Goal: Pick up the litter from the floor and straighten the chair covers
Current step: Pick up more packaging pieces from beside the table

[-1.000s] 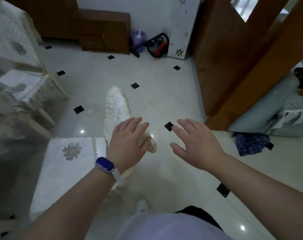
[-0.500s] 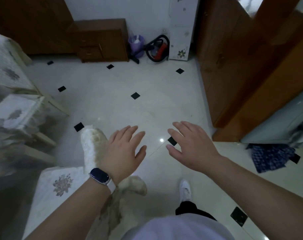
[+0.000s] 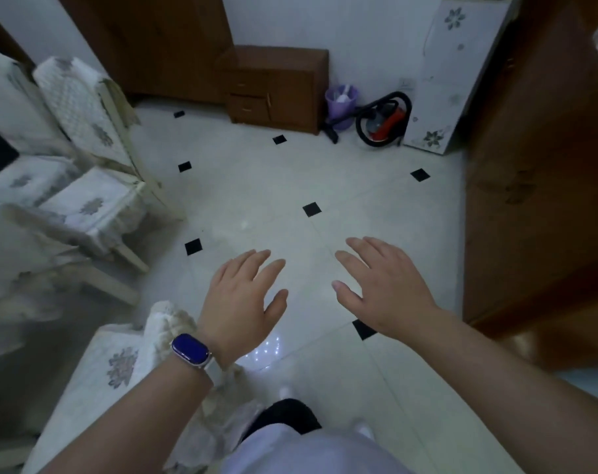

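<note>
**Chair cover bunched beneath the left wrist, both hands empty**

Chair cover (image 3: 165, 323), a crumpled cream cloth, sits at the edge of the nearest chair seat (image 3: 95, 371). It shows just left of the wristwatch (image 3: 190, 348). From there it trails down and to the right under the forearm, towards the person's legs, so its long axis runs diagonally from upper left to lower right.

The left hand (image 3: 242, 302) hovers palm-down over the tiled floor (image 3: 256, 186), fingers straight and spread, gripping nothing. The right hand (image 3: 386, 292) is beside it and apart from it, equally flat and empty.

The cloth lies behind and to the left of the left hand, on the wrist side rather than the fingertip side. The right hand is well apart from it. The left hand is therefore the nearer one, and it would probably have to draw back and turn left to reach the cloth.

No litter can be made out on the floor ahead of the hands. Two more covered chairs (image 3: 85, 206) stand further to the left.
</note>
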